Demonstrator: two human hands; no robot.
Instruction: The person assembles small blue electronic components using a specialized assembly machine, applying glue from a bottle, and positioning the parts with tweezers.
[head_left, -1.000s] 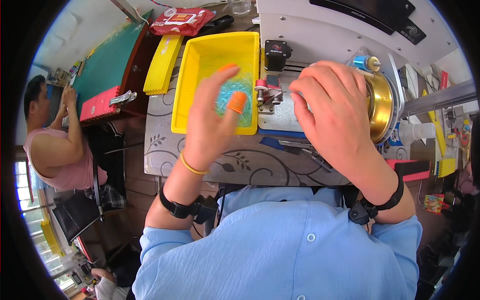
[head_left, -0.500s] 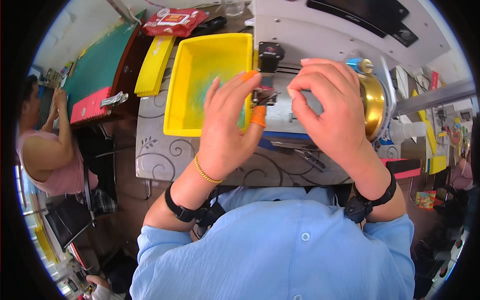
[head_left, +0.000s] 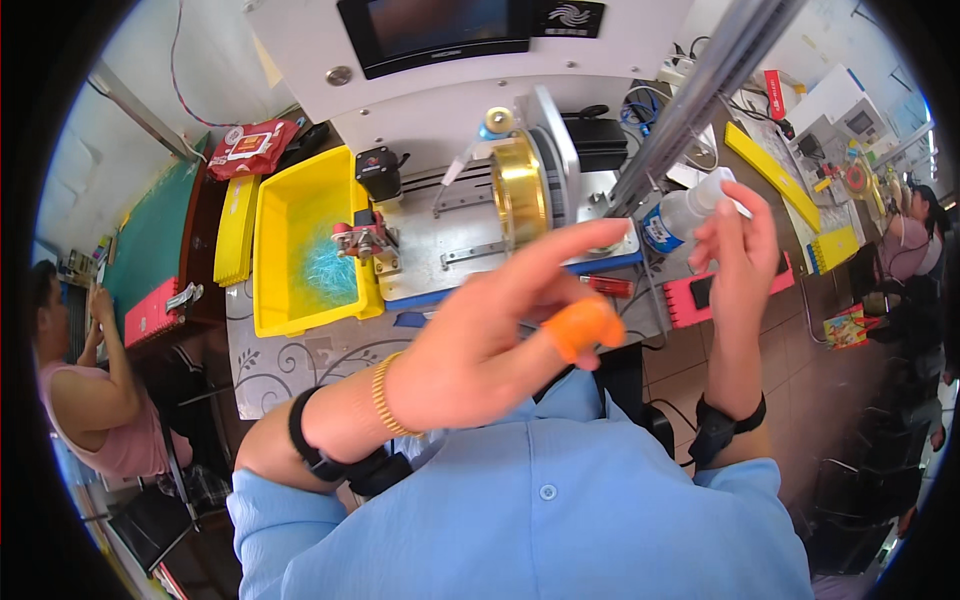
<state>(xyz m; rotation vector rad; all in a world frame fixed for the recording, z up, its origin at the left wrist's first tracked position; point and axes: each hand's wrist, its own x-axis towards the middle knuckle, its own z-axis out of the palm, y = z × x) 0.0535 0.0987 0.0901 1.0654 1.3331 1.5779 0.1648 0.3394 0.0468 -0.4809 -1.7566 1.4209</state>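
Note:
My left hand (head_left: pixel 490 345) is in front of the machine, blurred. Its thumb and index finger, both with orange finger covers (head_left: pixel 578 330), press together while other fingers stretch out to the right. Whatever they pinch is too fine to see. My right hand (head_left: pixel 742 245) is raised beside a clear bottle with a white cap (head_left: pixel 685 212), fingers bent and drawn together; I cannot make out anything in them. Behind my left hand stands the machine's gold spool (head_left: pixel 520 190). A small red and metal clamp (head_left: pixel 362 238) sits at the machine's left end.
A yellow tray (head_left: pixel 290 322) with fine blue strands (head_left: pixel 332 272) stands left of the machine. Yellow strips (head_left: pixel 235 232) and a red wipes packet (head_left: pixel 250 150) lie beyond it. A slanted metal post (head_left: pixel 690 110) rises at right. A person in pink (head_left: pixel 110 400) sits at far left.
Both hands have moved right, away from the clamp: the left now in front of the spool, the right beside the bottle. My view has shifted right, showing more of the machine.

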